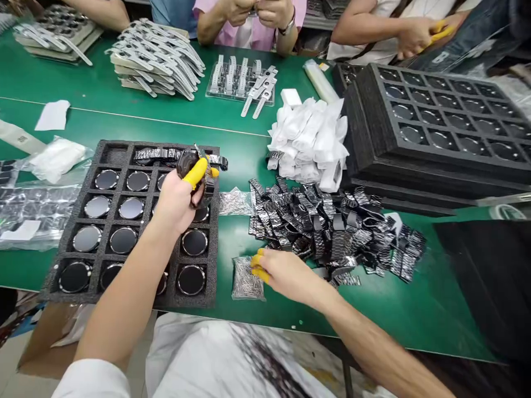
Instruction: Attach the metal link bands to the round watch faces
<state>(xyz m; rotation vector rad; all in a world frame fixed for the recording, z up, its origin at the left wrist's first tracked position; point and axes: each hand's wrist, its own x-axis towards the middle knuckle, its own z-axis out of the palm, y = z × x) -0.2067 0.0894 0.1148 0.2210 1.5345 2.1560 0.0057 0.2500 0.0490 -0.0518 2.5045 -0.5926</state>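
My left hand [176, 202], with yellow covers on its fingertips, is closed around a black watch [187, 163] above the foam tray [216, 232]. A dark link band [208, 188] hangs beside its fingers, and a thin metal tip pokes up there. Over a small clear bag of thin metal pins [244, 282] is my right hand [286, 273], its yellow-covered fingertips bent together at the pins. Whether a pin is between them is too small to see. Round watch faces [123, 240] fill most tray pockets; a banded watch [155, 155] lies in the top row.
Black link bands [327, 221] lie heaped right of the pins, with white wrapped pieces [311, 138] behind. Stacked foam trays [373, 132] stand at the right. White-strapped watches [155, 55] are piled across the table. Co-workers' hands [257, 11] are at the far side.
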